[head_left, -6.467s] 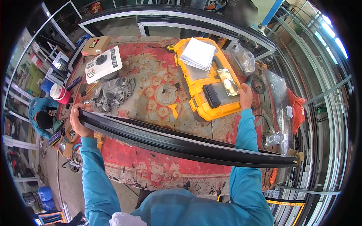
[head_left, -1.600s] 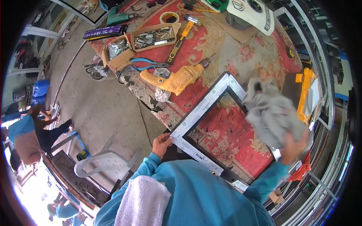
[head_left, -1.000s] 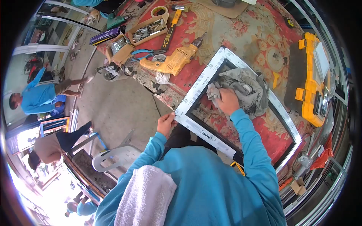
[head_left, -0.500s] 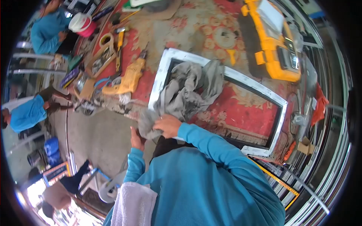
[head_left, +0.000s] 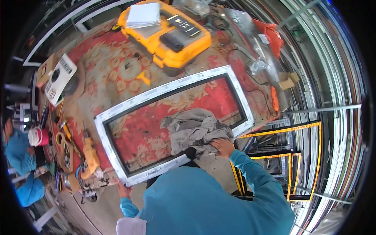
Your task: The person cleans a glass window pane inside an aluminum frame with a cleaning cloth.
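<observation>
A rectangular window frame (head_left: 164, 89) with white protective film and a dark inner edge lies on the worn red patterned cover of the table. Crumpled over its near right side is a grey rag (head_left: 196, 127). My right hand (head_left: 223, 148) grips the rag's near edge beside the frame. At the frame's near left corner is my left hand (head_left: 125, 190), its fingers closed against the corner. Part of the frame's near right side is hidden under the rag.
A yellow tool case (head_left: 182, 56) with white paper on it lies at the back. To the left are a yellow power tool (head_left: 91, 156), a hammer (head_left: 70, 135) and a pink-and-white jug (head_left: 38, 137). Yellow-taped frames (head_left: 282, 154) stand at right. Two people (head_left: 19, 154) are at far left.
The view has swung right. The window frame has turned on the table. My left hand has gone from beside the rag to the frame's corner; my right hand has carried the rag to the right side.
</observation>
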The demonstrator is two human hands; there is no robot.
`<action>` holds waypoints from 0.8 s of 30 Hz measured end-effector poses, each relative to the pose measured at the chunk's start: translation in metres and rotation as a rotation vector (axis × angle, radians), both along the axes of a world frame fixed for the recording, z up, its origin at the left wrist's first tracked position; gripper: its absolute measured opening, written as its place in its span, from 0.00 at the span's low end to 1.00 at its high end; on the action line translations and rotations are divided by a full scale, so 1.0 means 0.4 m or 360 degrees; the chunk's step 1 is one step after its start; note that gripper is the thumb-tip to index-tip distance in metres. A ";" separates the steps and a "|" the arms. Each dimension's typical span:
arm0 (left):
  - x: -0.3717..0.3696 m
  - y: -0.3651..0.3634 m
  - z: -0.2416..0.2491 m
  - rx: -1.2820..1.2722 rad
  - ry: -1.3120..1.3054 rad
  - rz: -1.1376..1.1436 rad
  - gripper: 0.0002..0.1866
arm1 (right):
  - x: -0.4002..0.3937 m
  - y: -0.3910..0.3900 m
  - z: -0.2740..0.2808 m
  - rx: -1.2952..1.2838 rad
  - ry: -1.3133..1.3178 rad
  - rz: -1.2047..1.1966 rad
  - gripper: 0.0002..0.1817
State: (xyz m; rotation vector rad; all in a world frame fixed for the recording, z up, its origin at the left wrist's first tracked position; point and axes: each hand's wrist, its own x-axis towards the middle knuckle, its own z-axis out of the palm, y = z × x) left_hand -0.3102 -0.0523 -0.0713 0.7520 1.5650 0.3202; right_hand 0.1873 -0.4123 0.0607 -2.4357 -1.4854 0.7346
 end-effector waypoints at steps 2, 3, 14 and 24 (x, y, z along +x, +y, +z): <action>0.031 0.007 0.046 -0.0085 0.0119 -0.0165 0.26 | 0.043 -0.109 -0.025 0.0206 -0.0279 0.0015 0.27; 0.035 0.014 0.070 -0.0171 0.0261 -0.0313 0.26 | 0.081 -0.161 -0.066 0.0190 -0.0268 -0.0074 0.27; 0.121 -0.031 0.146 -0.0040 0.0554 -0.0306 0.31 | 0.339 -0.274 -0.140 -0.0322 -0.1047 -0.1229 0.35; 0.117 0.003 0.073 -0.0057 0.0700 -0.0396 0.38 | 0.704 -0.027 -0.149 -0.0306 -0.0743 -0.0973 0.31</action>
